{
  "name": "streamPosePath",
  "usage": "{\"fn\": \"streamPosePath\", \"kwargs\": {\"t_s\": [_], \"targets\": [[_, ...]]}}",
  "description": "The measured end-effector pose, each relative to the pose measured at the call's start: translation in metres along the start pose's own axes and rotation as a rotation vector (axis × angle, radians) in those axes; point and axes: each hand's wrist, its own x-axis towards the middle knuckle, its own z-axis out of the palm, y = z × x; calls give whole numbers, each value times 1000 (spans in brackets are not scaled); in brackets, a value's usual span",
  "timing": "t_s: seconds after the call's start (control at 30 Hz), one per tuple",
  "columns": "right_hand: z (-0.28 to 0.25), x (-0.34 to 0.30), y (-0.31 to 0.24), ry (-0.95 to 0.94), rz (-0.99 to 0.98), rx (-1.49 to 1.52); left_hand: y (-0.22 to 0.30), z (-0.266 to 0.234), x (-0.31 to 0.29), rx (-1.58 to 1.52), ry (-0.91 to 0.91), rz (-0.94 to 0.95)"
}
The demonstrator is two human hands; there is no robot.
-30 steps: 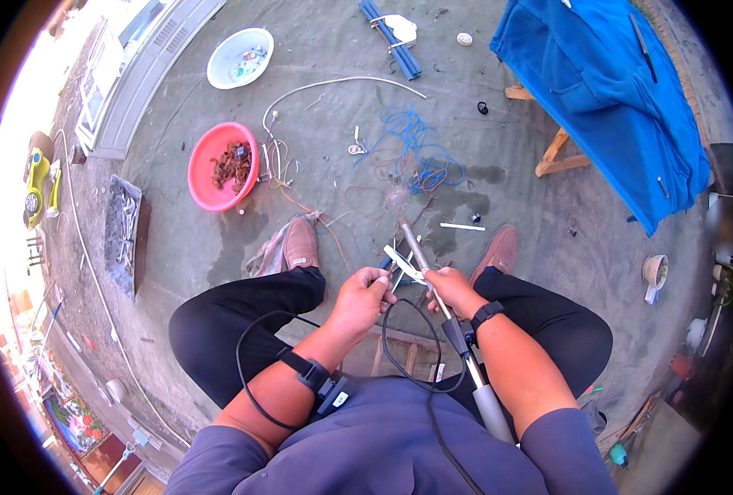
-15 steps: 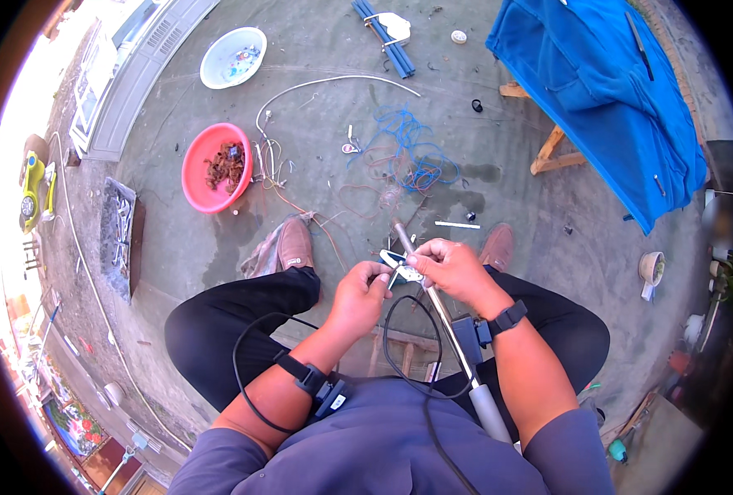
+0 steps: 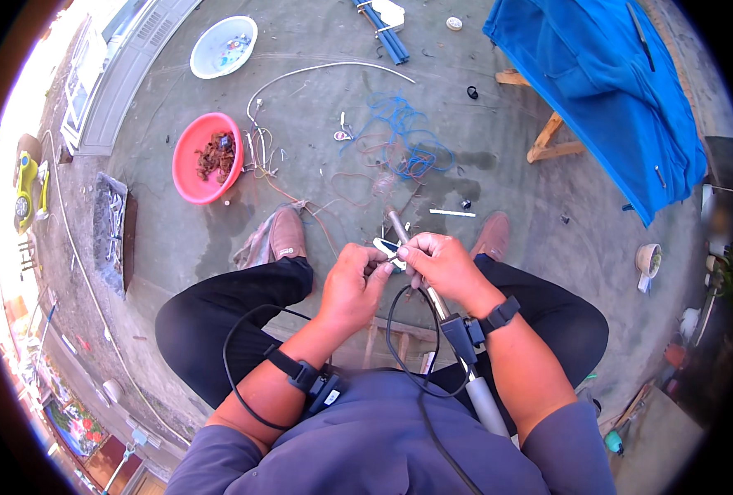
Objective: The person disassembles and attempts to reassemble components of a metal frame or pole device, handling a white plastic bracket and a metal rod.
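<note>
My left hand [image 3: 352, 287] is closed, with thumb and fingertips pinched together in front of me. Opposite it, my right hand [image 3: 447, 266] is pinched too, its fingertips almost meeting the left ones. What lies between the fingertips is too small to make out. Just beyond them shows a small white fitting [image 3: 385, 245] with a dark middle, partly hidden by the fingers. A metal pole [image 3: 397, 227] with a grey grip slants from my lap under my right hand, its far end pointing at the ground. A black cable [image 3: 389, 330] loops between my wrists.
Tangled blue wire [image 3: 416, 148] lies ahead, with scissors [image 3: 343, 134] beside it. At left stand a pink basin [image 3: 180, 169] holding brown scraps, a white basin [image 3: 202, 59] and a tool tray [image 3: 105, 239]. A blue cloth [image 3: 589, 91] covers a wooden stand at right.
My hands have come closer together, and the right fingers now cover more of the white fitting. The whole view has shifted slightly.
</note>
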Motion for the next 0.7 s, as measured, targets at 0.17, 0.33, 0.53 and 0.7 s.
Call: {"fn": "streamPosePath", "kwargs": {"t_s": [0.17, 0.33, 0.53, 0.7], "targets": [[-3, 1, 2, -55, 42, 58, -2, -2, 0, 35, 14, -16], [-4, 0, -3, -30, 72, 48, 0, -4, 2, 87, 34, 35], [-2, -2, -6, -42, 32, 53, -5, -5, 1, -49, -21, -107], [-3, -2, -4, -50, 23, 67, -2, -4, 4, -345, -78, -288]]}}
